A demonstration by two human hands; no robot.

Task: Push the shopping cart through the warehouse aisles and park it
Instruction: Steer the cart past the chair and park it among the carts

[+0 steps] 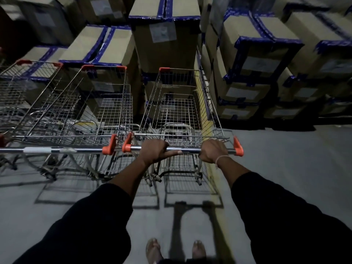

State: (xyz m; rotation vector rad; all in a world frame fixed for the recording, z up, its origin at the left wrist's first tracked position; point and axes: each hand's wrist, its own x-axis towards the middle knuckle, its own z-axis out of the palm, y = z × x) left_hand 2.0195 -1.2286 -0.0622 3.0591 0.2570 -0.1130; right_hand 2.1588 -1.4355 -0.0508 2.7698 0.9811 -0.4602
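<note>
- A dim warehouse floor [285, 168], grey and smooth, is filling the lower half of the head view, and a worn yellow line [206, 128] is running along it beneath the right side of the cart.
- Stacked cardboard boxes [163, 31], sealed with blue tape and carrying pale labels, are forming a wall across the whole far side; more stacks are standing to the right of the cart.
- The shopping cart [179, 111], a wire basket with orange corner caps, is standing in front of the person with its far end close against the boxes; whether it is touching them cannot be told.
- A second cart [80, 111] is standing just beside it on the left, parallel to it, their orange handle ends nearly meeting; a third cart [22, 82] is showing further left at the frame edge.
- Two black sleeves [285, 216] are reaching forward from the lower corners.
- The metal handle bar [190, 149] of the shopping cart is spanning between two orange end caps.
- The left hand [155, 151] is gripping the bar left of centre, fingers curled over it and thumb lying along the bar.
- The right hand [213, 150] is gripping the bar near its right end, fingers wrapped over the top; a pale thread band [222, 159] is circling the wrist.
- Two feet in sandals [153, 250] are showing at the bottom edge, on the floor behind the cart.
</note>
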